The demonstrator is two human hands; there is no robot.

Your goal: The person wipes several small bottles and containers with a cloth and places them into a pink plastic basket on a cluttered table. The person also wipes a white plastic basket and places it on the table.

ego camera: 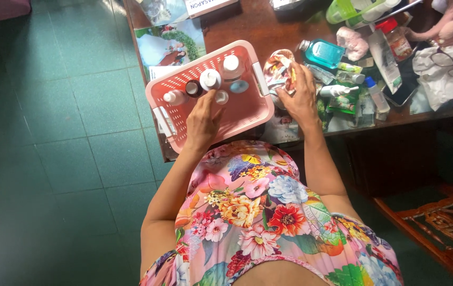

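Observation:
A pink plastic basket sits on the near left corner of a dark wooden table. Inside stand several small white-capped bottles and a dark-lidded jar. My left hand reaches into the basket, fingertips on a small white-capped container. My right hand is to the right of the basket, fingers closed around a colourful patterned pouch at the table's front.
A blue bottle, tubes, small bottles, a red-lidded jar and white cloth crowd the table's right side. Printed photos lie behind the basket. Green tiled floor spreads to the left; a carved wooden piece lies lower right.

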